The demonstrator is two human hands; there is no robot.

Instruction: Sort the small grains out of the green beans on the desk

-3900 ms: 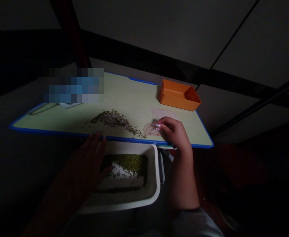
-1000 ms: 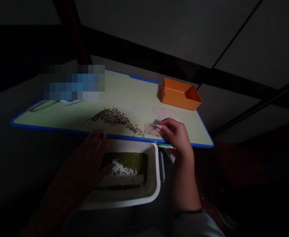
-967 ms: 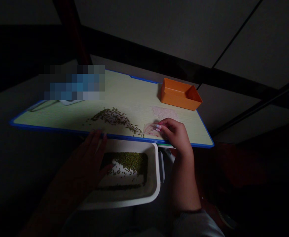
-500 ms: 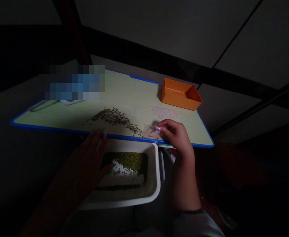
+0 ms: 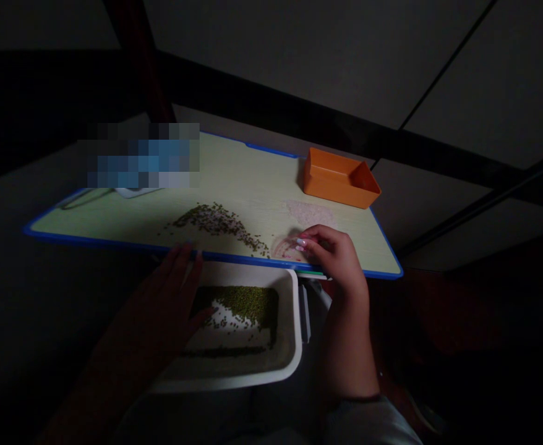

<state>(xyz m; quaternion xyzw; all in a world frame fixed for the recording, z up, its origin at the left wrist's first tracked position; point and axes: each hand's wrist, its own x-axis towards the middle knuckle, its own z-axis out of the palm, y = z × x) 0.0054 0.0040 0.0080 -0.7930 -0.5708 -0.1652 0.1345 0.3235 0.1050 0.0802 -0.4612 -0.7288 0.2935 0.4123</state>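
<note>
My right hand (image 5: 329, 247) is at the table's near edge, thumb and fingertips pinched together; what they hold, if anything, is too small to make out. Under and beside its fingertips lies a round pinkish patterned patch (image 5: 281, 248). A pile of green beans mixed with paler grains (image 5: 211, 219) lies to its left on the pale table (image 5: 253, 179). My left hand (image 5: 174, 296), in deep shadow, has its fingers spread by the blue edge. It hangs over the left part of a white tub (image 5: 292, 346), which holds more green beans (image 5: 248, 301).
An orange open box (image 5: 336, 194) stands at the table's far right corner. In front of it is a spread of pale pinkish grains (image 5: 309, 213). A blurred-out blue item (image 5: 148, 162) stands on the far left. A dark wall with panels rises behind.
The view has shifted very slightly. My right hand has moved a little to the right, with its fingers still pinched. My left hand stays in place.
</note>
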